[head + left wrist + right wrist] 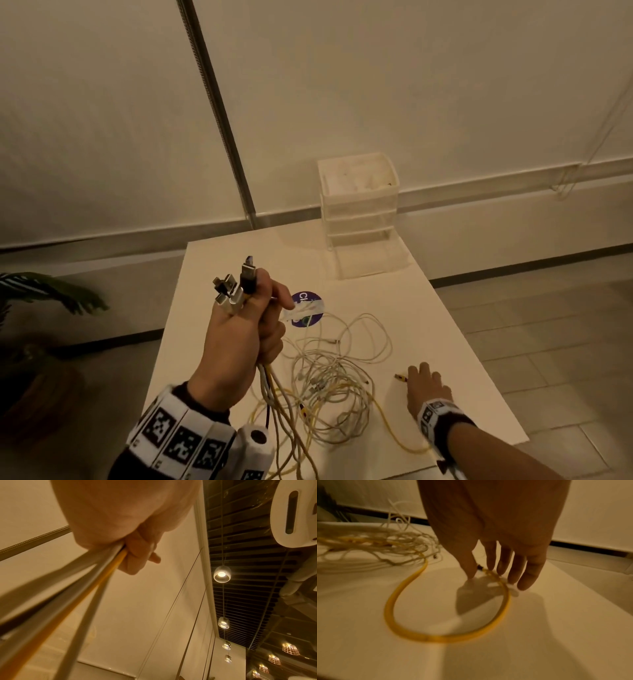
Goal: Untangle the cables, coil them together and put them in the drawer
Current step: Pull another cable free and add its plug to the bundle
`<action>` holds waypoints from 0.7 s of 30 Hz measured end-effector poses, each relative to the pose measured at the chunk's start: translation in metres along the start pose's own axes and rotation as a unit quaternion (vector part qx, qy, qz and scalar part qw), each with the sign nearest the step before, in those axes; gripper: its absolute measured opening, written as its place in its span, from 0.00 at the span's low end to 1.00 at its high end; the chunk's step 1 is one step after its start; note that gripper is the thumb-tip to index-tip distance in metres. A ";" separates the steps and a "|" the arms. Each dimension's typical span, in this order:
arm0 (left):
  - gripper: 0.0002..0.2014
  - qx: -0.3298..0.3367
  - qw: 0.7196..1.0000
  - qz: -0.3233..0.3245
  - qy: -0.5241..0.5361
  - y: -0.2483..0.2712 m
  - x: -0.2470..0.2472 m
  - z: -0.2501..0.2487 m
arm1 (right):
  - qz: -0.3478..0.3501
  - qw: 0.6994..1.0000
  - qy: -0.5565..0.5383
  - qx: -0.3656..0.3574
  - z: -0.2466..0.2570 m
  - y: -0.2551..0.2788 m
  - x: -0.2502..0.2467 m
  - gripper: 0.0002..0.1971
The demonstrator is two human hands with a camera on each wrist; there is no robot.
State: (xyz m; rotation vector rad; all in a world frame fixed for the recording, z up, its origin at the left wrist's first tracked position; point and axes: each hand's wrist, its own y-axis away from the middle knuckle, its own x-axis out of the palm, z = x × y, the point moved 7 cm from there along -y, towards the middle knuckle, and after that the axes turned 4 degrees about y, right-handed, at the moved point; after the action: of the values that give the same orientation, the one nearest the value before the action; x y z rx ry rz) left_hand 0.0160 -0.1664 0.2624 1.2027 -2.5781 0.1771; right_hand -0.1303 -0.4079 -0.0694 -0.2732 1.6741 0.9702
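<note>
The right hand (430, 385) lies low over the white rectangular tabletop (445, 346) near its right edge, fingers straight and spread, holding nothing. The loose plug end of the thin yellow cable (485, 571) lies directly under those fingertips (501, 566), its long axis running from the fingers back toward the near edge, where the cable bends round in a wide loop into the heap of tangled white and yellow cables (329, 380) at the middle of the tabletop. This hand is much the nearer to that plug.

The left hand (239, 342), raised above the left edge, is fisted round a bundle of gathered cable ends, metal plugs (233, 287) sticking up above the thumb.

The translucent plastic drawer unit (359, 209) stands at the far edge, its lowest drawer apparently pulled open. Whether the right fingertips actually touch the plug is unclear; that view is blurred. The cables' near ends are cut off below.
</note>
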 end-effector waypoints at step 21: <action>0.19 -0.018 0.996 0.060 0.071 -0.059 0.032 -0.025 | -0.031 0.575 -0.767 -0.283 0.097 0.149 -0.331 0.09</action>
State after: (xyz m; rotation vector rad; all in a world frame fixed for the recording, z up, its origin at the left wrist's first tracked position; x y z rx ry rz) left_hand 0.0468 -0.2219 0.2956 0.9866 -2.5175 0.2316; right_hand -0.0401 -0.3422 0.2897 0.1446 -0.2967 1.0743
